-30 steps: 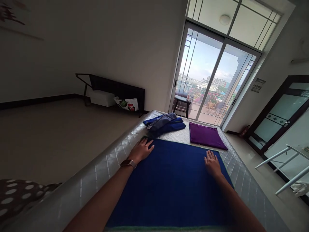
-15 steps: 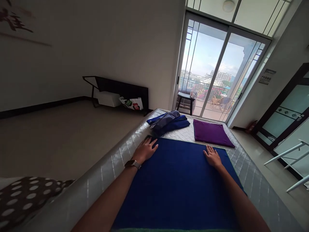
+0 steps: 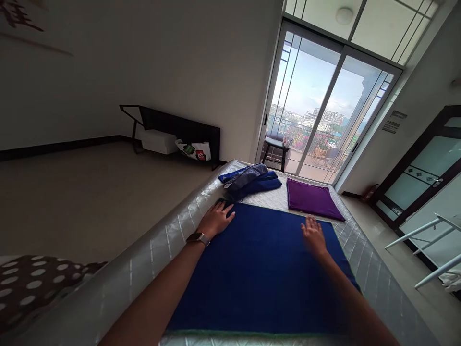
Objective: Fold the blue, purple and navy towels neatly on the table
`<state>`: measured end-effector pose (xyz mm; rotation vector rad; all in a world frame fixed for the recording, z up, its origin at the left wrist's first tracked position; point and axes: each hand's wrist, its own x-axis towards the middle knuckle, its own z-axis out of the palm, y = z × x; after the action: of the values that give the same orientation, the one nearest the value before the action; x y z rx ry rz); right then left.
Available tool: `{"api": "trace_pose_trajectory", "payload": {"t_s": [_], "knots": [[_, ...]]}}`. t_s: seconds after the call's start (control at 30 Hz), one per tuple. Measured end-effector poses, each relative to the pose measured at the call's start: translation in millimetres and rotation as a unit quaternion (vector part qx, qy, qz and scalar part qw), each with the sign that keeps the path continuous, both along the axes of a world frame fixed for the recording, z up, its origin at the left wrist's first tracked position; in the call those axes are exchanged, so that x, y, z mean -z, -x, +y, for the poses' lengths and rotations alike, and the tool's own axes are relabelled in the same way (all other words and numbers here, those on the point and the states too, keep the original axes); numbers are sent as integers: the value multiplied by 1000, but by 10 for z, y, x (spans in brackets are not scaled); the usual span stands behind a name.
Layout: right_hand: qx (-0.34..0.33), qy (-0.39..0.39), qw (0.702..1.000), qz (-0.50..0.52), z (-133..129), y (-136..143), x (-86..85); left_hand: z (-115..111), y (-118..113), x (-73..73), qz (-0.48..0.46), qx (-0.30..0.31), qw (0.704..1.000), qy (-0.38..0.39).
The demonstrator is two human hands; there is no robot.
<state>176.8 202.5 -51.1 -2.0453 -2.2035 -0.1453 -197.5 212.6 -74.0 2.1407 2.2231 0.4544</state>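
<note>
A dark blue cloth (image 3: 262, 274) with green-stitched edges lies spread flat on a silvery quilted mattress (image 3: 158, 259). My left hand (image 3: 215, 220), with a watch (image 3: 198, 238) on its wrist, rests open near the cloth's far left corner. Toward the far right of the cloth, my right hand (image 3: 314, 235) is open with fingers stretched out, slightly blurred. Whether it presses on the fabric or hovers just above, I cannot tell. Beyond the left hand sits a rumpled pile of blue and grey cloths (image 3: 250, 181). A folded purple cloth (image 3: 315, 199) lies flat past the right hand.
A brown polka-dot fabric (image 3: 32, 288) is at the lower left. By the wall stands a black low rack (image 3: 180, 124) with a white box (image 3: 158, 141) and a printed bag (image 3: 193, 150). A sliding glass door (image 3: 324, 105) is behind the mattress; white table legs (image 3: 437, 271) stand right.
The view has shifted slightly, and the cloth's near edge shows more. My right hand has moved a little on the cloth; my left hand stays at the far left corner.
</note>
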Motion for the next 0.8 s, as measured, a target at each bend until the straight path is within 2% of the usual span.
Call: {"api": "trace_pose_trajectory", "payload": {"t_s": [0.1, 0.17, 0.27, 0.33, 0.43, 0.53, 0.63, 0.7, 0.8], "knots": [[-108, 36, 993, 34, -215, 591, 73, -21, -4, -22, 1, -8, 1000, 11], [-142, 78, 985, 57, -342, 874, 115, -38, -9, -43, -1, -13, 1000, 18], [-133, 115, 982, 67, -428, 936, 136, -53, -14, -63, 3, -11, 1000, 27], [-109, 119, 985, 57, -410, 729, 143, -50, -11, -60, 10, -9, 1000, 27], [-52, 114, 992, 32, -327, 170, 175, -31, 2, -34, 14, -7, 1000, 17], [39, 102, 994, 11, -254, -483, 206, -10, 13, -11, 12, -3, 1000, 11], [132, 43, 990, -15, -230, -995, 187, 3, 15, -6, 9, -6, 1000, 20], [158, 16, 987, -24, -222, -1183, 142, 13, 16, -1, 5, -9, 1000, 22], [154, 5, 988, -26, -179, -1230, 69, 35, 22, 21, 1, -6, 1000, 12]]}}
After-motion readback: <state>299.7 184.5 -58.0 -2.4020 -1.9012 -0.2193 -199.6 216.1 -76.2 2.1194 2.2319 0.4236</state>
